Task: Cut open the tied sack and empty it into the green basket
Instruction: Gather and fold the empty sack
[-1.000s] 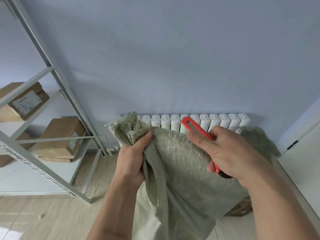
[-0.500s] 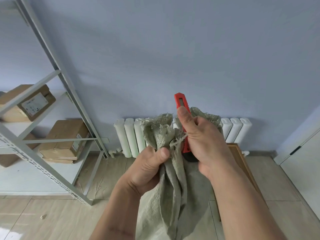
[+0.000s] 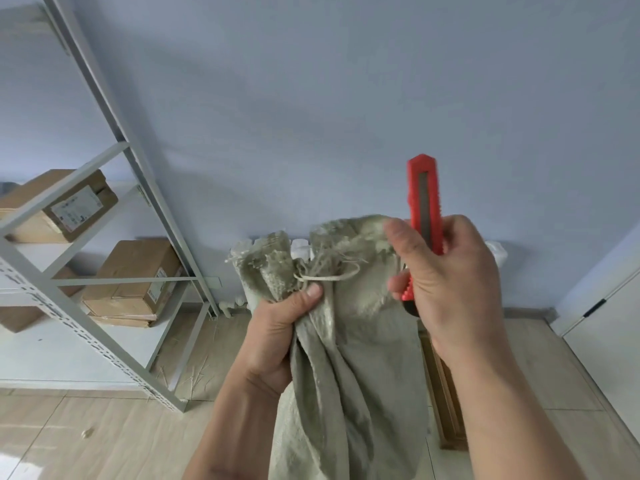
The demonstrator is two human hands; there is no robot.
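Observation:
A grey-green woven sack (image 3: 353,375) hangs in front of me, its neck bunched and tied with a pale string (image 3: 329,276). My left hand (image 3: 277,337) grips the gathered neck just below the string. My right hand (image 3: 446,282) holds a red utility knife (image 3: 424,202) upright, to the right of the sack's frayed top; its index finger touches the fabric. No blade shows past the knife's tip. The green basket is not in view.
A grey metal shelf rack (image 3: 114,188) stands at the left with cardboard boxes (image 3: 135,275) on it. A white radiator (image 3: 495,254) runs along the blue wall behind the sack. A wooden frame (image 3: 446,393) lies on the floor behind my right arm. White door at right.
My right hand has risen and moved right with the knife, away from the sack's neck. The tied string is now exposed. My left hand still grips the neck.

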